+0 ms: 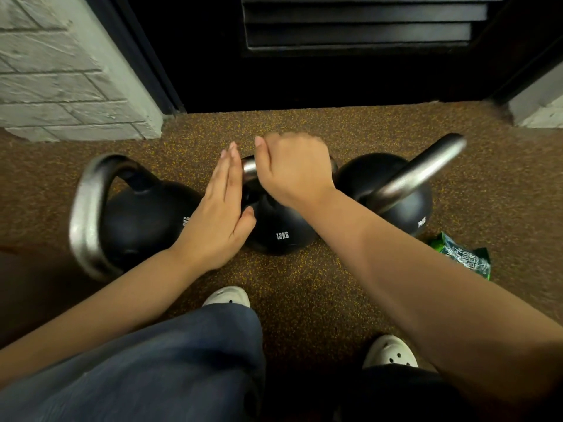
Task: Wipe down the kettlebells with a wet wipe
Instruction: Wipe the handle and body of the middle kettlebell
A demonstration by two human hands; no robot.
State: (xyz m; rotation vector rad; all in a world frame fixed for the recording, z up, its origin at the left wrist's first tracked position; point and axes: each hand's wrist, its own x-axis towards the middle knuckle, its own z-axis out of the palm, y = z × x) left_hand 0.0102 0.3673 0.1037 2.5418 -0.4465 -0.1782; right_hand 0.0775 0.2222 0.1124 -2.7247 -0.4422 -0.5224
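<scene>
Head view: the middle kettlebell (280, 236) of three stands between both hands, the right hand (294, 169) clenched over its handle (249, 169) (perhaps with the wipe hidden beneath) while the left hand (221, 214), fingers straight, steadies the handle's left end; the pack (466, 257) lies near right.

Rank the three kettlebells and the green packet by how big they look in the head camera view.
1. Left kettlebell, largest, though its handle leans toward the camera.
2. Right kettlebell.
3. 12KG kettlebell, partly hidden by the left hand and right hand, so second and third are unsure.
4. Green packet, smallest.
</scene>
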